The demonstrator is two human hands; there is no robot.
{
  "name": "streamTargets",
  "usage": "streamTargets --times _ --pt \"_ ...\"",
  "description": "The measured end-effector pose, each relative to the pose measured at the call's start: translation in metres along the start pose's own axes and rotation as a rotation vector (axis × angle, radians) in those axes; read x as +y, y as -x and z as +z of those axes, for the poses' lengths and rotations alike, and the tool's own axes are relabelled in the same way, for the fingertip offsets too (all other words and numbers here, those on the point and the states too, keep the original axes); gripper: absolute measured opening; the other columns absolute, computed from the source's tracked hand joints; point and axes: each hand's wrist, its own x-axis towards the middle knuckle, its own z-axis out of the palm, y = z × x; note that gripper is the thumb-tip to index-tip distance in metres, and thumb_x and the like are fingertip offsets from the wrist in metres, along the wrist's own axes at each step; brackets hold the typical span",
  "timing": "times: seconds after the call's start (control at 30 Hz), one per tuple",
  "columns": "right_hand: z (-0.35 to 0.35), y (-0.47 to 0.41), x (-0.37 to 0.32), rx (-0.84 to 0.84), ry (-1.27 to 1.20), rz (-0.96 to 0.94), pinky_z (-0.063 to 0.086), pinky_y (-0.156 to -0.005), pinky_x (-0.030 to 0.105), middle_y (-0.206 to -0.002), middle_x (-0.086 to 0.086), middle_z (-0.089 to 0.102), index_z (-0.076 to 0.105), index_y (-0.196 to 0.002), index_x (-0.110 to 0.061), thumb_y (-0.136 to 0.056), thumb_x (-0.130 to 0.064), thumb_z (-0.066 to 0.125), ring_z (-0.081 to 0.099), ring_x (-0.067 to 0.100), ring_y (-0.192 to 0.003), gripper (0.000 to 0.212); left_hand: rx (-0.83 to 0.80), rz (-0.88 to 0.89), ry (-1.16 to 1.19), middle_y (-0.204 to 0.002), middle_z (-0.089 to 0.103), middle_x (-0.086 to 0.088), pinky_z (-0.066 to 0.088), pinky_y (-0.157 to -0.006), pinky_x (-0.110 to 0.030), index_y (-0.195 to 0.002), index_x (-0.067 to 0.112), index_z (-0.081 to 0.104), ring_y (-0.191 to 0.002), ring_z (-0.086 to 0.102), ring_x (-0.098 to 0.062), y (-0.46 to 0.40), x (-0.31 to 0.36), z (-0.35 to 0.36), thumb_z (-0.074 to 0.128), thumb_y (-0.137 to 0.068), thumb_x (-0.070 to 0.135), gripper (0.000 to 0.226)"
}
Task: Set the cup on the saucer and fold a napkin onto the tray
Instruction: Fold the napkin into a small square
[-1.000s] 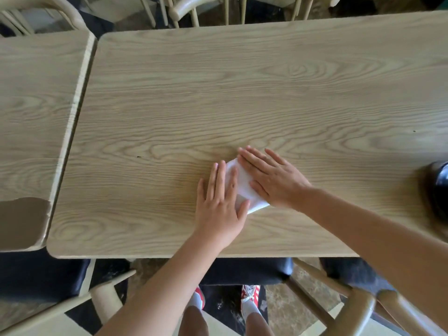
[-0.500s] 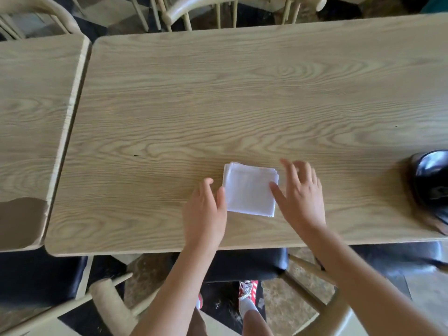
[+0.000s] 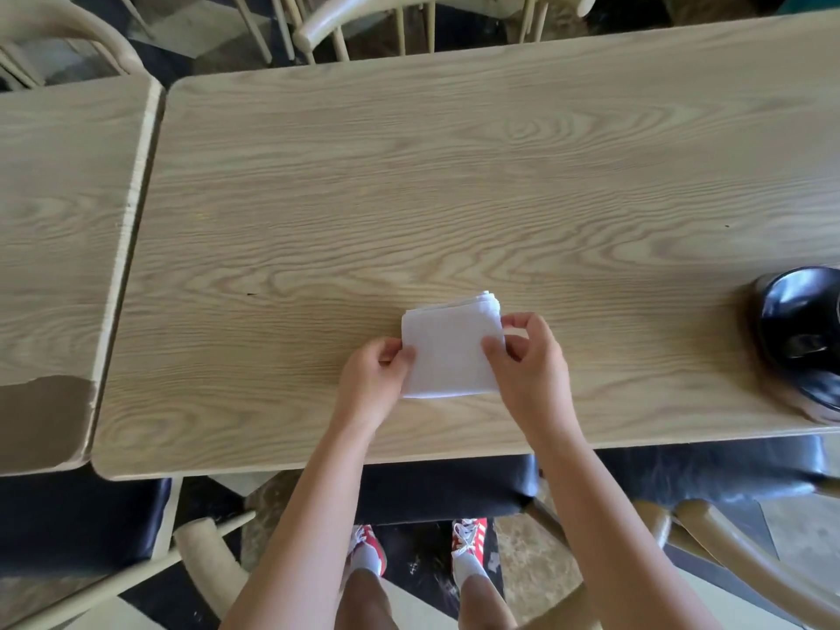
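Observation:
A white napkin (image 3: 447,352), folded into a small square, lies near the front edge of the light wooden table (image 3: 454,184). My left hand (image 3: 375,379) pinches its left edge between thumb and fingers. My right hand (image 3: 529,356) pinches its right edge. A glossy black object (image 3: 802,329), cut off by the frame, sits at the table's far right; I cannot tell whether it is the cup. No saucer or tray is in view.
A second wooden table (image 3: 63,247) abuts on the left with a narrow gap between. Pale wooden chairs (image 3: 409,20) stand behind the table, and others with dark seats (image 3: 454,488) are tucked under the near edge.
Both hands lifted from pressing the napkin flat, drew apart to its sides, and now grip its left and right edges. The view has shifted right, showing more of the black object.

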Motion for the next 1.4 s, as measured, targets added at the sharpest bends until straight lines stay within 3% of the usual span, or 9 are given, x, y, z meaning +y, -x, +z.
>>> streamTargets --times 0.17,0.3,0.4,0.5,0.63,0.77,0.9,1.0,1.4 --pt "-0.018 0.009 -0.027 -0.1 -0.299 0.061 0.052 -0.058 0.027 -0.072 -0.008 0.074 0.056 -0.092 -0.028 -0.084 -0.016 0.061 0.066 0.004 -0.065 0.015 -0.405 -0.282 0.7 -0.113 0.068 0.001 0.053 -0.081 -0.034 -0.117 0.017 0.057 -0.104 0.064 -0.014 0.016 0.004 -0.022 0.062 -0.085 0.029 0.034" --pt "-0.028 0.022 -0.043 -0.147 -0.392 0.076 0.055 -0.062 0.034 -0.076 -0.002 0.075 0.058 -0.093 -0.026 -0.083 -0.019 0.063 0.068 0.011 -0.068 0.014 -0.476 -0.124 0.857 -0.11 0.067 -0.01 0.057 -0.073 -0.032 -0.132 0.015 0.045 -0.093 0.068 -0.019 0.029 0.019 -0.032 0.057 -0.09 0.019 0.045" --pt "-0.037 0.03 -0.049 -0.088 -0.345 0.044 0.05 -0.056 0.033 -0.068 0.003 0.072 0.054 -0.096 -0.03 -0.086 -0.022 0.06 0.061 0.012 -0.061 0.014 -0.274 0.053 0.733 -0.087 0.067 -0.013 0.053 -0.064 -0.025 -0.133 0.036 0.034 -0.077 0.063 -0.019 0.042 0.034 -0.044 0.064 -0.083 0.012 0.063" --pt "-0.047 0.04 -0.059 -0.038 -0.257 -0.05 0.04 -0.045 0.022 -0.054 -0.003 0.054 0.045 -0.095 -0.04 -0.087 -0.016 0.055 0.045 0.005 -0.044 0.027 -0.288 0.358 0.45 -0.068 0.061 0.015 0.043 -0.06 -0.011 -0.129 0.037 0.03 -0.065 0.054 -0.002 0.062 0.051 -0.059 0.063 -0.085 0.012 0.061" --pt "-0.062 0.049 -0.077 -0.097 -0.169 -0.133 0.036 -0.041 0.015 -0.064 -0.004 0.052 0.046 -0.09 -0.047 -0.086 -0.009 0.052 0.042 0.004 -0.044 0.04 -0.363 0.438 0.345 -0.084 0.064 0.016 0.044 -0.066 -0.013 -0.11 0.04 0.04 -0.075 0.055 -0.003 0.088 0.076 -0.079 0.064 -0.075 0.026 0.045" --pt "-0.085 0.061 -0.102 -0.159 -0.177 -0.211 0.037 -0.043 0.015 -0.073 -0.001 0.054 0.05 -0.093 -0.044 -0.086 -0.005 0.053 0.045 0.004 -0.047 0.04 -0.331 0.52 0.207 -0.085 0.056 0.018 0.042 -0.064 -0.014 -0.1 0.036 0.06 -0.071 0.05 -0.004 0.115 0.098 -0.092 0.057 -0.08 0.015 0.029" --pt "-0.114 0.079 -0.121 -0.324 -0.227 -0.282 0.049 -0.056 0.025 -0.096 0.006 0.067 0.055 -0.104 -0.044 -0.08 -0.002 0.061 0.065 0.016 -0.067 0.049 -0.284 0.532 0.159 -0.114 0.062 0.026 0.046 -0.077 -0.014 -0.119 0.048 0.056 -0.091 0.054 0.001 0.142 0.113 -0.101 0.06 -0.08 0.022 0.047" --pt "-0.131 0.092 -0.128 -0.407 -0.165 -0.344 0.052 -0.067 0.024 -0.103 -0.005 0.067 0.054 -0.116 -0.048 -0.073 -0.006 0.065 0.065 0.01 -0.075 0.061 -0.27 0.557 0.186 -0.111 0.064 0.02 0.047 -0.078 -0.013 -0.121 0.049 0.054 -0.09 0.058 0.001 0.159 0.119 -0.106 0.063 -0.078 0.021 0.052" --pt "-0.158 0.173 -0.12 -0.114 -0.017 -0.376 0.054 -0.072 0.027 -0.101 -0.018 0.068 0.051 -0.116 -0.056 -0.078 -0.006 0.062 0.068 0.006 -0.082 0.064 -0.367 0.703 0.148 -0.116 0.061 0.027 0.051 -0.082 -0.017 -0.12 0.053 0.051 -0.102 0.063 -0.007 0.215 0.12 -0.102 0.07 -0.072 0.034 0.056"
